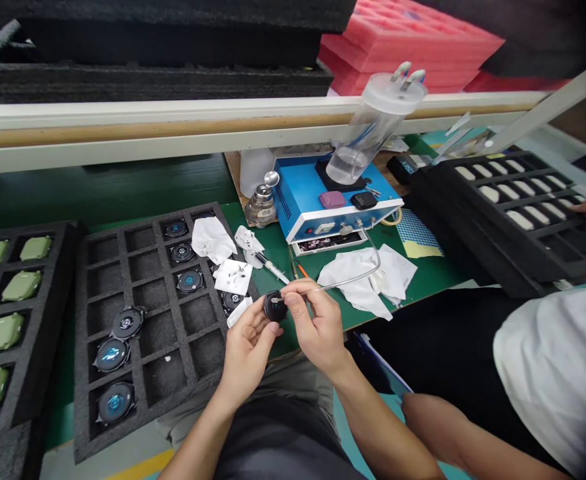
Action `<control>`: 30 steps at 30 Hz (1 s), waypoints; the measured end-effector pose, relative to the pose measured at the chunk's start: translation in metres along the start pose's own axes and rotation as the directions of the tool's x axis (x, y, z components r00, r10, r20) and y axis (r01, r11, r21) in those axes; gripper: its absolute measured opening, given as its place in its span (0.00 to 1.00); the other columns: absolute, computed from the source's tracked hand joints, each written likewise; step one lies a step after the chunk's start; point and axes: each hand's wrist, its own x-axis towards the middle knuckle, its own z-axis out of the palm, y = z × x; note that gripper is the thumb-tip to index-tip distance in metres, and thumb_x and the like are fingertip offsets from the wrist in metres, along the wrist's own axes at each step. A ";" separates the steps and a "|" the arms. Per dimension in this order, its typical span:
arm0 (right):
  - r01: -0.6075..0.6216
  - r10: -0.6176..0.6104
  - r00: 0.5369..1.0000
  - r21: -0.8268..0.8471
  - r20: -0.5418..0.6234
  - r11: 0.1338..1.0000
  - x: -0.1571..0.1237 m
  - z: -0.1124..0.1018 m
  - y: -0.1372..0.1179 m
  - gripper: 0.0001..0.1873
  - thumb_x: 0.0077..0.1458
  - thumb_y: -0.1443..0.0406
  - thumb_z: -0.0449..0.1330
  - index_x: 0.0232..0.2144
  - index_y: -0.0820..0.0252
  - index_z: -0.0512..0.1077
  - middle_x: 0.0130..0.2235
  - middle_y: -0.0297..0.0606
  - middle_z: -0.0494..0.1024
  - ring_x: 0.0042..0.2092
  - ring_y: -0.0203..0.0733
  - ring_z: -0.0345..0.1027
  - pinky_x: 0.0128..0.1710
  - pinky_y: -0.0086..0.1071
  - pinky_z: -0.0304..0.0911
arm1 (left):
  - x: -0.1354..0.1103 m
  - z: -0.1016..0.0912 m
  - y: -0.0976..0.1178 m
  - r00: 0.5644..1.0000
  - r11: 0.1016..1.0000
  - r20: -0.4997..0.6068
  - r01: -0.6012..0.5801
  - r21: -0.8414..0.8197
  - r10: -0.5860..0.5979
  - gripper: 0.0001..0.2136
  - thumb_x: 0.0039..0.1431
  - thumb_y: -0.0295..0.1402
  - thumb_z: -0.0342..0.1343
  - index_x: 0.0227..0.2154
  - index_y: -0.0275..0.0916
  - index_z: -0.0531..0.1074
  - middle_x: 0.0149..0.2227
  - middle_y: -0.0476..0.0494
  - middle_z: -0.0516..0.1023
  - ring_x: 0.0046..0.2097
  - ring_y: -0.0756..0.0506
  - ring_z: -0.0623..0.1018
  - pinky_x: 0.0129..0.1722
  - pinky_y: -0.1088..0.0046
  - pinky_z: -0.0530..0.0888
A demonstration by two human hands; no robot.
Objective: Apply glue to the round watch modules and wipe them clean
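Note:
My left hand (247, 341) is closed around a small round black watch case (275, 307), held up in front of me at the table's edge. My right hand (313, 319) pinches a thin metal-tipped tool (293, 295) whose clear hose (360, 275) curves back to a blue machine (333, 200). The tool's tip touches the top of the watch case. Both hands meet just right of a black foam tray (145, 313) that holds several round watch cases in its cells.
A second foam tray (10, 313) at the left holds green square parts. White cloths (365, 277) and paper scraps lie on the green mat, with a small glass bottle (261, 203) and a syringe (271, 268). A co-worker's arm (453, 427) and another tray (513, 207) are at right.

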 end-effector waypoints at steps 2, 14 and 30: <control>0.001 -0.001 1.000 0.001 -0.001 1.000 0.000 0.000 0.000 0.06 0.66 0.69 0.56 0.37 0.56 0.72 0.36 0.34 0.78 0.39 0.37 0.73 0.41 0.32 0.68 | 0.000 0.000 0.000 1.000 1.000 0.005 -0.005 -0.004 0.005 0.22 0.57 0.33 0.65 0.55 0.37 0.74 0.54 0.36 0.81 0.53 0.40 0.81 0.43 0.71 0.82; -0.010 0.010 1.000 0.000 0.007 1.000 -0.001 -0.001 -0.001 0.06 0.66 0.69 0.55 0.37 0.55 0.72 0.36 0.33 0.78 0.40 0.37 0.73 0.42 0.32 0.68 | 0.000 0.000 0.000 1.000 1.000 0.011 -0.011 -0.009 0.011 0.21 0.58 0.32 0.65 0.55 0.37 0.74 0.54 0.37 0.81 0.52 0.41 0.82 0.43 0.72 0.82; -0.009 0.009 1.000 0.001 0.007 1.000 0.000 -0.001 -0.002 0.06 0.66 0.69 0.55 0.37 0.55 0.72 0.36 0.34 0.78 0.40 0.37 0.73 0.41 0.31 0.67 | 0.000 -0.001 -0.001 1.000 1.000 0.005 -0.002 0.025 0.002 0.23 0.57 0.35 0.66 0.55 0.38 0.74 0.54 0.36 0.80 0.54 0.38 0.81 0.44 0.68 0.82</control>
